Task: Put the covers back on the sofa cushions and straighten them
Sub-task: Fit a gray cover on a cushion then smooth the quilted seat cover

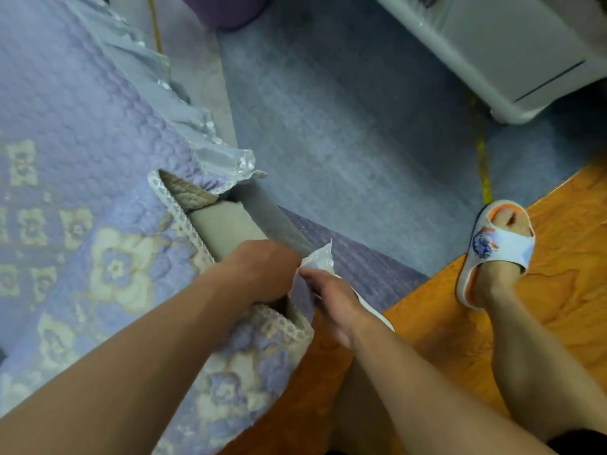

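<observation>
1. Cushion cover [108, 257] first, head view, the only view I've got: it's the lilac quilted one with cream flowers, filling the left and lower left of the frame. Its open mouth, edged with a white lace trim [184, 221], sits mid-frame.

2. Inside that mouth I can see the grey cushion [226, 224] poking out. So the cover is the container here and the cushion is only partly in it, with its bare corner still showing toward the centre of the frame.

3. The cushion's exposed edge runs diagonally, from centre-left down toward the middle where both hands meet. That's the line the cover has to travel along, I reckon.

4. My left hand [262, 267] is curled over the cushion end right at the opening. It looks clenched on the cushion or the cover edge; I can't tell which, since the fingers are tucked out of sight.

5. My right hand [331, 297] is just beside it, touching, pinching a pale corner of the cover fabric [320, 261] that sticks up between the two hands.

6. Both hands are right at the mouth, the left a shade nearer the cushion.

7. A second ruffled lilac cover [82, 93] lies at upper left, just beside the opening.

8. Lower right: a foot in a white and orange slipper [496, 247] on the wooden floor [558, 257].
</observation>
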`<state>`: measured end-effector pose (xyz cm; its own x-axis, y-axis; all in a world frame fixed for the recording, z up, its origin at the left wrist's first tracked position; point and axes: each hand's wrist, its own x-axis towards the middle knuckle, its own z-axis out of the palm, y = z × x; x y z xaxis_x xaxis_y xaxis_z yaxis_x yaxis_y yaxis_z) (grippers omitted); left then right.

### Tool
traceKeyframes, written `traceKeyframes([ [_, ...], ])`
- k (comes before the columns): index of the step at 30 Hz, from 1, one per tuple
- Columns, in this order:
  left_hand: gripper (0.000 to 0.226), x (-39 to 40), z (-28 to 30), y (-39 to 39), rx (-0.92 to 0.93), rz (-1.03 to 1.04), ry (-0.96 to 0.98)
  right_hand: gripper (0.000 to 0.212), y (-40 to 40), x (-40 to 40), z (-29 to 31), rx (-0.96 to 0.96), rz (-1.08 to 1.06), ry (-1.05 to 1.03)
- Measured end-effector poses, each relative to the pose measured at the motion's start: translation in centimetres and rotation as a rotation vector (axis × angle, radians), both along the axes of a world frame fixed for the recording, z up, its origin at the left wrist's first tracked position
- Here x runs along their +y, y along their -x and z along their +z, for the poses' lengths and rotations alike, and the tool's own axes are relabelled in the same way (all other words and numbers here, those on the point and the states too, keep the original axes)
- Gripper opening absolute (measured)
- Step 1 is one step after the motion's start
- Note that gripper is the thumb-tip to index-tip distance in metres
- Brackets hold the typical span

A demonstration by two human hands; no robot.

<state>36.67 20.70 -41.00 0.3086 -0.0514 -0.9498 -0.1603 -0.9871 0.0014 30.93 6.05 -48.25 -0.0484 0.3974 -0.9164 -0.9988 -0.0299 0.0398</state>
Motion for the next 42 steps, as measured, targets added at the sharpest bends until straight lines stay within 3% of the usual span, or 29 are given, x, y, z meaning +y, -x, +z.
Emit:
traceKeyframes([
  [2,0.034,-0.9,-1.6,-0.3,0.066,-0.021,-0.006,0.022,0.0,-0.2,-1.3,-0.105,0.044,0.041],
  [5,0.033,-1.5,-4.4,-0.3,0.185,-0.022,-0.035,0.047,1.4,0.3,-3.2,-0.213,0.138,0.069],
  [10,0.04,-2.4,-8.3,-0.1,0.337,-0.1,-0.109,0.026,3.5,2.3,-4.9,-0.245,0.131,0.069],
  [13,0.067,-2.5,-10.6,0.2,0.348,-0.107,-0.108,0.036,5.7,2.9,-7.6,-0.176,0.047,0.21],
  [15,0.059,-2.5,-10.6,0.5,0.317,-0.131,-0.145,0.046,7.1,3.0,-8.5,-0.081,0.012,0.304],
  [18,0.049,-2.1,-9.7,1.0,0.196,-0.105,-0.183,0.049,6.2,3.0,-5.9,0.073,-0.059,0.277],
  [25,0.056,-1.8,-9.5,0.3,0.246,-0.169,-0.163,0.02,4.8,2.7,-4.8,-0.032,0.063,0.269],
  [35,0.056,-1.9,-8.0,0.0,0.275,-0.231,-0.129,0.017,5.2,3.0,-3.3,-0.136,0.141,0.355],
  [39,0.051,-1.9,-7.7,-0.5,0.278,-0.242,-0.137,0.016,4.6,2.4,-2.6,-0.089,0.058,0.341],
  [42,0.061,-1.3,-7.5,-0.3,0.248,-0.209,-0.106,0.024,4.1,2.8,-3.2,-0.026,-0.022,0.25],
])
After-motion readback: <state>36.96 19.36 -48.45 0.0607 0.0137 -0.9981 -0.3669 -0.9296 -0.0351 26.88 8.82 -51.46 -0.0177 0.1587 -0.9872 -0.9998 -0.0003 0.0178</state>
